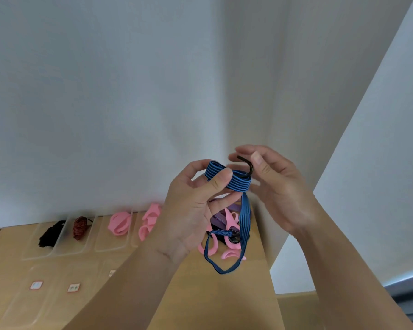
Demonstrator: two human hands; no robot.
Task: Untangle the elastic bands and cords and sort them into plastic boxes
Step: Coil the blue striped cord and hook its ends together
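While left hand (191, 210) grips blue cord (234, 181) — right hand (279, 194) pinches hook (247, 164)

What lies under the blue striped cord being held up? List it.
A pile of pink bands and a purple band on the wooden table. The left hand and the blue cord's hanging loop cover part of it.

Tan counter (236, 294) abuts a white wall (105, 91) along its far edge; a white panel (379, 186) rises beyond its right edge.
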